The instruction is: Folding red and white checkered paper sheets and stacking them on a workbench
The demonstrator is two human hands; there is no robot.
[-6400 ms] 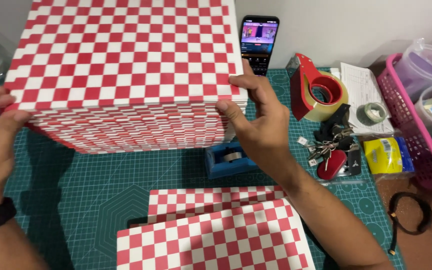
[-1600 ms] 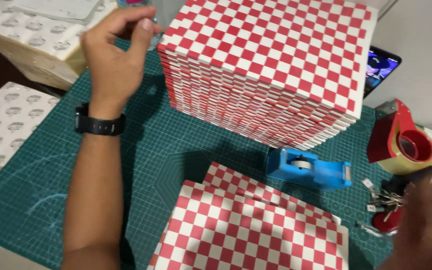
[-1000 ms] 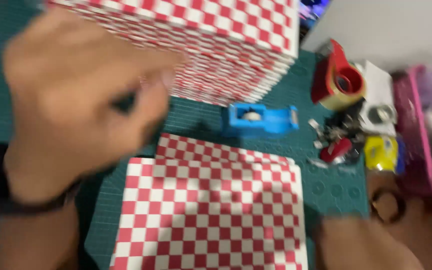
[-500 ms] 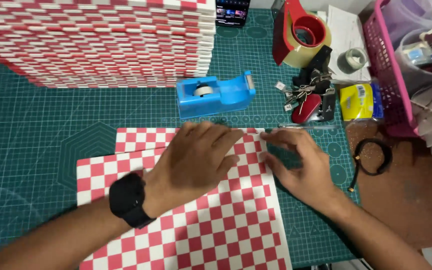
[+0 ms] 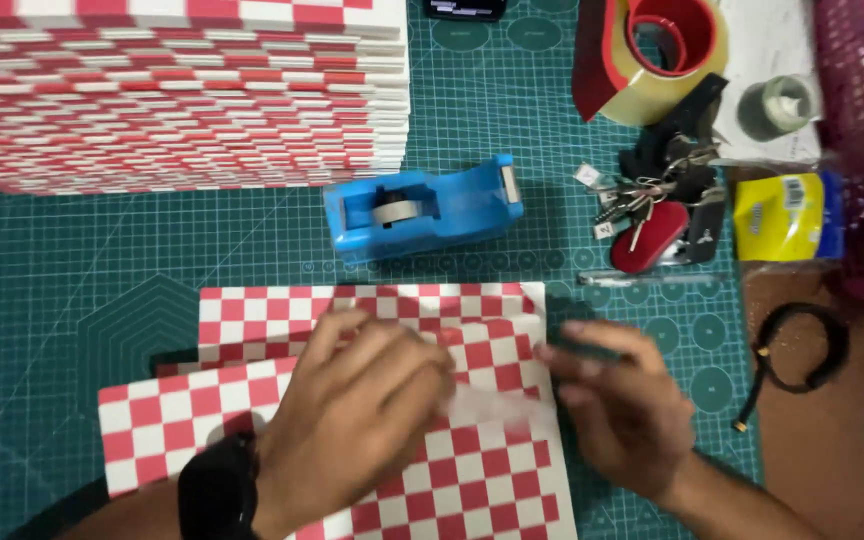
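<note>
Checkered sheet (image 5: 472, 470), long axis left-right

Red-and-white checkered sheets (image 5: 372, 400) under both hands, bright blue tape dispenser (image 5: 422, 207) just past them, all on a green gridded cutting mat (image 5: 102, 290).

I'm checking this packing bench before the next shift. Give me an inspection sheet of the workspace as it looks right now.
Surface: green gridded cutting mat on a brown tabletop.
Job's things: flat red-and-white checkered paper sheets under both hands; tall stack of red-and-white checkered sheets at the far left.
Clutter: blue tape dispenser, red packing-tape gun, bunch of keys, yellow packet, pink plastic basket.
Hands: left hand, a black watch on its wrist, rests on the sheets; right hand at their right edge; both blurred.
Cables: black looped cord on the tabletop.
Surroundings: nothing seen.
</note>
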